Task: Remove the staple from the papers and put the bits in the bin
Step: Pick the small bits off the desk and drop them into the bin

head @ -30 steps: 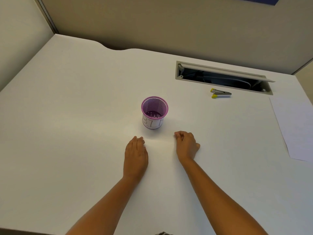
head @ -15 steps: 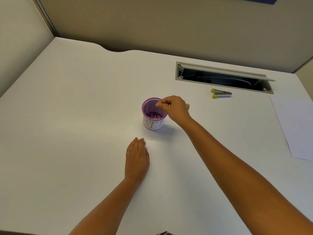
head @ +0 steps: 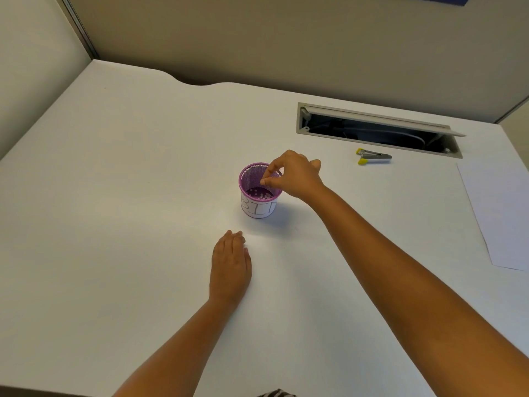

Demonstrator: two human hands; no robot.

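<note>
Risk — right hand (head: 294, 176) fingers (head: 264, 179) pinched over bin (head: 259, 209), bit unseen; it may stick — left hand (head: 230, 267) flat at 6 o'clock.

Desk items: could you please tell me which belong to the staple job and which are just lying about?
Job:
bin, purple mesh
right hand, fingertips pinched over the bin
staple remover, lying unused
papers, at the right edge

Lying about:
left hand, flat on the desk
cable hatch, open
</note>
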